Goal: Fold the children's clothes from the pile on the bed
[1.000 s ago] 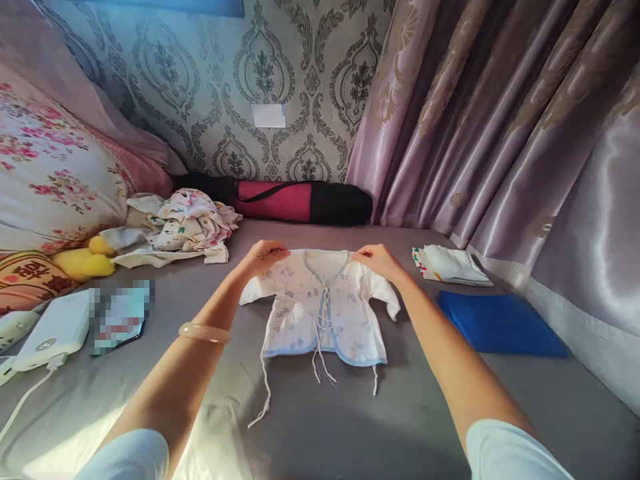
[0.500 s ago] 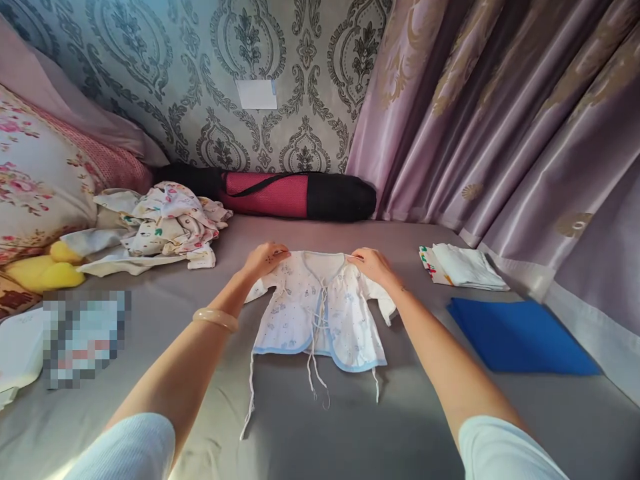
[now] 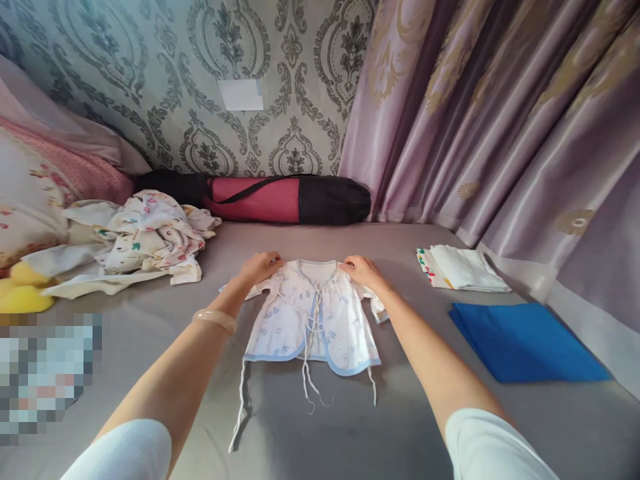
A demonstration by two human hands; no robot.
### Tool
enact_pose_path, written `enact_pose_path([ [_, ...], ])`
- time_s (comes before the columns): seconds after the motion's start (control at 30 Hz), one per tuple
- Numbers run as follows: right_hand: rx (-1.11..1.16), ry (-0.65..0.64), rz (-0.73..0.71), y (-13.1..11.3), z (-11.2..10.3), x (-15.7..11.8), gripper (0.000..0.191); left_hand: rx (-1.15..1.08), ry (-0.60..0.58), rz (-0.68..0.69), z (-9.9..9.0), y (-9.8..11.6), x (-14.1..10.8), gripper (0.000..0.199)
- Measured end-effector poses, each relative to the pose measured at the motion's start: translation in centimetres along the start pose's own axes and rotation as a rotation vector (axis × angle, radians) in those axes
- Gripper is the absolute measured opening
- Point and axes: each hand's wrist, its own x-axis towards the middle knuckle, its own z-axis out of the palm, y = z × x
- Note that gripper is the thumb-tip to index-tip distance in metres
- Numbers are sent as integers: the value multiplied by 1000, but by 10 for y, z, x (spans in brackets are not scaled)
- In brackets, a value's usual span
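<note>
A small white baby shirt (image 3: 340,313) with blue trim and a faint blue print lies spread on the grey sheet, its neckline away from me. White tie strings cross its front and trail below the hem. At its left shoulder my left hand (image 3: 261,267) pinches the cloth, a pale bangle on that wrist. My right hand (image 3: 361,269) has its fingers closed on the right shoulder. Both sleeves are partly hidden beneath my hands and forearms.
Crumpled printed clothes (image 3: 150,233) and a yellow plush item (image 3: 25,293) lie left, near a floral pillow (image 3: 30,193). A red and black bag (image 3: 260,200) lies along the wall. Folded white cloths (image 3: 465,268) and a blue folded sheet (image 3: 525,340) sit right.
The view has shifted slightly, moving the clothes and pillow left in the picture. Both hands still hold the shirt's shoulders, and the right fingers look more bunched.
</note>
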Motion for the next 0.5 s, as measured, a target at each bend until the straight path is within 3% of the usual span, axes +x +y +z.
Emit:
enact_pose_path([
  [0.13, 463, -7, 231, 21, -19, -6, 51, -174, 51, -211, -7, -28, -12, 62],
  [0.23, 633, 33, 404, 41, -38, -28, 57, -310, 69, -319, -21, -52, -38, 69],
  [0.4, 553, 59, 451, 53, -48, -79, 64, -400, 108, -344, -32, -75, -87, 60],
  [0.5, 394, -12, 412, 43, -41, -98, 55, -389, 128, -353, -25, -75, -95, 48],
])
